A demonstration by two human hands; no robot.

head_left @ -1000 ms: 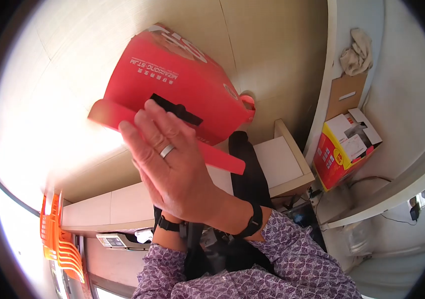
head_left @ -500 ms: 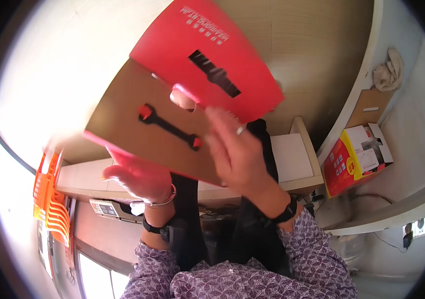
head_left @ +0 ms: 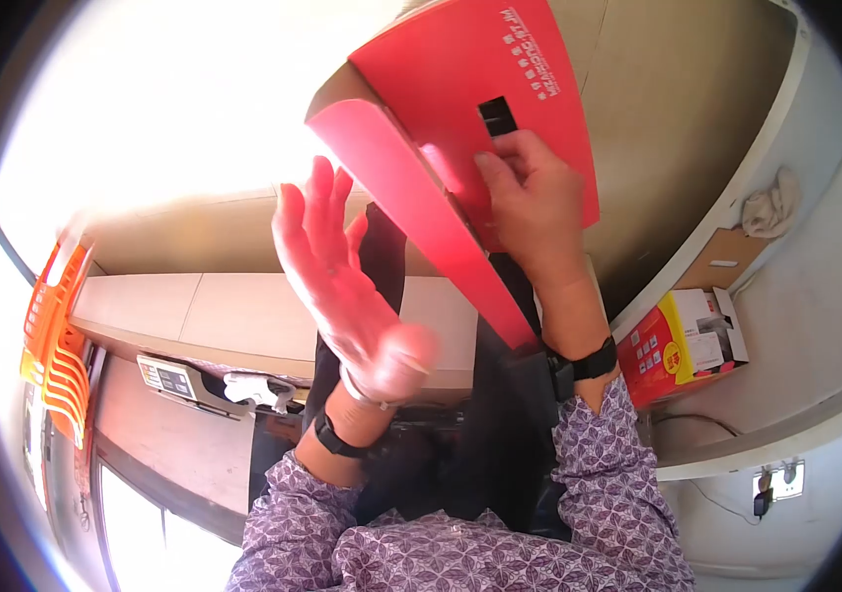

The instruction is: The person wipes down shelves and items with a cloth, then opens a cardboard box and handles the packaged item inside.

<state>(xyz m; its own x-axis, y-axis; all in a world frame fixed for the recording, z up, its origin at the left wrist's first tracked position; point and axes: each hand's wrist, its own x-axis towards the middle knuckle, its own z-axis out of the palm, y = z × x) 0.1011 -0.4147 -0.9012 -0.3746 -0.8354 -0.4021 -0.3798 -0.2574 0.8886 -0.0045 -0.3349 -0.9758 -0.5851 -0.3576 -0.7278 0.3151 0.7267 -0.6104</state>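
A red printed box [head_left: 441,69] with white lettering and a black handle piece [head_left: 497,116] is tilted over the counter. My right hand [head_left: 537,202] is closed at the handle, its thumb and fingers bent against the red face. The long red flap [head_left: 421,212] stands out from the box on the near side. Just left of that flap is my left hand [head_left: 337,276], palm up with its fingers apart, holding nothing. The inside of the box is mostly hidden.
Orange plastic baskets [head_left: 58,345] hang at the left. A scale-like device [head_left: 169,378] lies below the counter edge [head_left: 243,316]. On the right are a red and yellow carton [head_left: 668,345], a crumpled cloth [head_left: 772,205] and a wall socket [head_left: 786,481].
The box has turned and shifted right, and its wide open flap has swung up towards it. My right hand has moved up to the handle. My left hand has risen off the flap's lower edge.
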